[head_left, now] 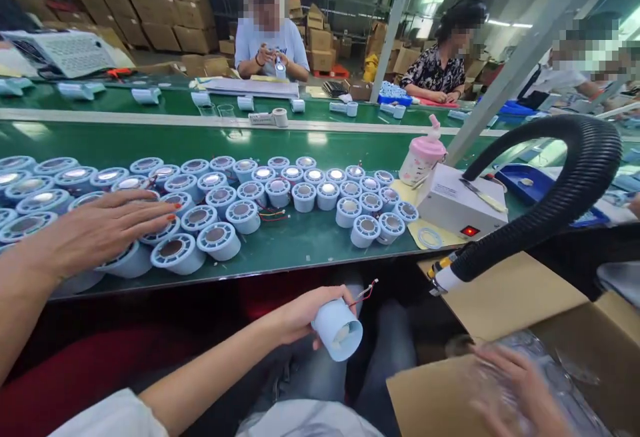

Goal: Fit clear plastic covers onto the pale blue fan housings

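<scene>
My left hand (300, 317) is held low over my lap, closed around a pale blue round housing (339, 330) with thin red and white wires sticking out of its top. My right hand (510, 390) is at the bottom right, blurred by motion, over clear plastic (555, 364) inside an open cardboard box (435, 397). Whether its fingers grip anything is unclear. Several more pale blue housings (305, 196) stand in rows on the green bench (310, 240) in front of me.
Another person's hand (100, 230) lies flat on the housings at the left. A black ribbed hose (575, 177) arches over the box from the right. A white unit with a red light (455, 207) and a pink bottle (423, 157) stand on the bench. Other people sit across it.
</scene>
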Tool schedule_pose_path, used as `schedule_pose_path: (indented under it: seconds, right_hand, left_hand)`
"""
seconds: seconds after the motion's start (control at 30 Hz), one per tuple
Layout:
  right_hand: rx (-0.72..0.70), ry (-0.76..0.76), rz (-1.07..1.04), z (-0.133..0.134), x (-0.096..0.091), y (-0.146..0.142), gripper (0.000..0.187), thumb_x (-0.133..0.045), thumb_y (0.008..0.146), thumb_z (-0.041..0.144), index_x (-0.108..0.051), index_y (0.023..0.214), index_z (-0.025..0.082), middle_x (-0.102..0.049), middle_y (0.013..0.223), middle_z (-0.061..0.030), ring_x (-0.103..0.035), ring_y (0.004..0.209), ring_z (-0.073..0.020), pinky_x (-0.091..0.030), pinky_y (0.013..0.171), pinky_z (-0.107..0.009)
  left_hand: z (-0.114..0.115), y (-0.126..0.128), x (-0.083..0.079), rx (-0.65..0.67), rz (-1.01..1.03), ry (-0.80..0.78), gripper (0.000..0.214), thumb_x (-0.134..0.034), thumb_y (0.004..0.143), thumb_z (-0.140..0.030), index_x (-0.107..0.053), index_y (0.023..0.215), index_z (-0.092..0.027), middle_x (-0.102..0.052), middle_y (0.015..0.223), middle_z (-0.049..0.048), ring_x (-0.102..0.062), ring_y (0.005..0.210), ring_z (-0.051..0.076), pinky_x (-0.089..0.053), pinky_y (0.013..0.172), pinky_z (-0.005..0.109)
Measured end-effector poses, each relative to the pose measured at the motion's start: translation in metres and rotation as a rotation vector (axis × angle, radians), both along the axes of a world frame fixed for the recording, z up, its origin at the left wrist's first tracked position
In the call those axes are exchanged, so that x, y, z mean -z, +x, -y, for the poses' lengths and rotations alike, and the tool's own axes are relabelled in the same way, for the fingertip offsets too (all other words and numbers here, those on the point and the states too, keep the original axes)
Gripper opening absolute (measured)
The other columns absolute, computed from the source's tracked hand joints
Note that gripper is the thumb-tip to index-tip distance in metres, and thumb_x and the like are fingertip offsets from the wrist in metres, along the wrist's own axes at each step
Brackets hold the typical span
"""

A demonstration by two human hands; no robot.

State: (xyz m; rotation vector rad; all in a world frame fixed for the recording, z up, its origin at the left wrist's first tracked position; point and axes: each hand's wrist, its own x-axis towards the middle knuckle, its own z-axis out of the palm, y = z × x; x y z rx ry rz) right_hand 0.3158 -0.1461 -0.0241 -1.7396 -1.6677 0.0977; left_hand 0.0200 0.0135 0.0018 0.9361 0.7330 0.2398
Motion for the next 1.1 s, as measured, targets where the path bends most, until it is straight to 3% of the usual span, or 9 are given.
schedule_pose_path:
  seconds: [0.1, 0.2, 0.37, 0.47, 0.53, 0.67, 0.77, 0.93, 1.1]
  right_hand:
    - [-0.287, 0.031, 0.268, -0.015, -0.016, -0.058, 0.042, -0.056, 0.082, 0.024, -0.057, 0.125, 0.029, -0.052, 0.118, -0.0126, -0.062, 0.097, -0.0257, -0.057, 0.073, -0.035]
    - [-0.245, 0.111, 0.449, -0.052, -0.027, -0.101, 0.046, -0.05, 0.081, 0.007, -0.06, 0.121, 0.028, -0.049, 0.127, -0.0151, -0.058, 0.104, -0.0302, -0.056, 0.074, -0.041]
    - [-0.379, -0.186, 0.252, -0.077, -0.037, -0.116, 0.033, -0.065, 0.069, 0.007, -0.066, 0.097, 0.024, -0.049, 0.132, -0.0106, -0.059, 0.103, -0.028, -0.058, 0.07, -0.037]
    - [-0.454, -0.338, 0.066, -0.075, -0.042, -0.115, 0.022, -0.072, 0.073, 0.03, -0.065, 0.093, 0.025, -0.052, 0.128, -0.0086, -0.062, 0.098, -0.0241, -0.058, 0.069, -0.033]
    - [-0.446, -0.295, 0.091, -0.075, -0.045, -0.116, 0.019, -0.068, 0.078, 0.039, -0.065, 0.09, 0.024, -0.055, 0.123, -0.0089, -0.063, 0.095, -0.0235, -0.057, 0.066, -0.032]
    - [-0.354, -0.048, 0.296, -0.078, -0.044, -0.119, 0.016, -0.07, 0.078, 0.034, -0.064, 0.073, 0.02, -0.062, 0.114, -0.0118, -0.06, 0.098, -0.0295, -0.054, 0.067, -0.036]
    - [-0.37, -0.055, 0.271, -0.079, -0.044, -0.118, 0.02, -0.071, 0.076, 0.029, -0.06, 0.063, 0.019, -0.062, 0.113, -0.0109, -0.06, 0.098, -0.0289, -0.053, 0.065, -0.034]
    - [-0.433, -0.301, -0.146, -0.077, -0.05, -0.117, 0.024, -0.058, 0.086, 0.038, -0.063, 0.07, 0.02, -0.058, 0.112, -0.0091, -0.061, 0.098, -0.0227, -0.052, 0.077, -0.032]
    - [-0.305, -0.414, -0.547, -0.083, -0.049, -0.116, 0.035, -0.054, 0.088, 0.036, -0.06, 0.059, 0.017, -0.061, 0.102, -0.0092, -0.061, 0.091, -0.0205, -0.051, 0.07, -0.028]
  left_hand:
    - [0.0, 0.0, -0.008, 0.134, -0.032, 0.174, 0.037, -0.05, 0.084, -0.048, -0.062, 0.088, -0.014, -0.054, 0.072, 0.0009, -0.047, 0.048, 0.008, -0.031, 0.03, 0.015]
    - [0.005, -0.007, -0.018, 0.242, -0.098, 0.492, 0.031, -0.048, 0.088, -0.042, -0.065, 0.089, -0.015, -0.058, 0.075, 0.0009, -0.051, 0.06, 0.011, -0.041, 0.047, 0.018]
    - [0.015, -0.024, -0.025, 0.087, -0.227, 0.962, 0.032, -0.069, 0.076, -0.04, -0.066, 0.099, -0.019, -0.063, 0.098, 0.0046, -0.057, 0.091, 0.019, -0.044, 0.079, 0.027]
    - [0.019, -0.029, -0.02, 0.011, -0.185, 0.986, 0.051, -0.079, 0.063, -0.044, -0.064, 0.106, -0.021, -0.062, 0.101, 0.0053, -0.058, 0.09, 0.02, -0.044, 0.077, 0.027]
    - [0.02, -0.029, -0.016, -0.005, -0.165, 0.993, 0.054, -0.08, 0.061, -0.046, -0.064, 0.106, -0.021, -0.062, 0.099, 0.0053, -0.058, 0.086, 0.018, -0.044, 0.073, 0.027]
    - [0.019, -0.026, -0.012, -0.005, -0.181, 1.022, 0.048, -0.078, 0.064, -0.046, -0.065, 0.101, -0.018, -0.062, 0.093, 0.0041, -0.057, 0.081, 0.016, -0.043, 0.071, 0.026]
    - [0.017, -0.024, -0.012, 0.003, -0.174, 1.043, 0.042, -0.077, 0.068, -0.043, -0.065, 0.1, -0.018, -0.061, 0.093, 0.0042, -0.057, 0.083, 0.017, -0.044, 0.075, 0.027]
    - [0.014, -0.025, -0.003, -0.073, -0.092, 1.061, 0.058, -0.081, 0.061, -0.043, -0.064, 0.111, -0.02, -0.053, 0.101, 0.0061, -0.056, 0.092, 0.019, -0.047, 0.083, 0.032]
    - [0.007, -0.024, 0.015, -0.064, 0.025, 1.111, 0.062, -0.082, 0.06, -0.042, -0.063, 0.115, -0.021, -0.041, 0.131, 0.0141, -0.051, 0.113, 0.027, -0.043, 0.099, 0.04]
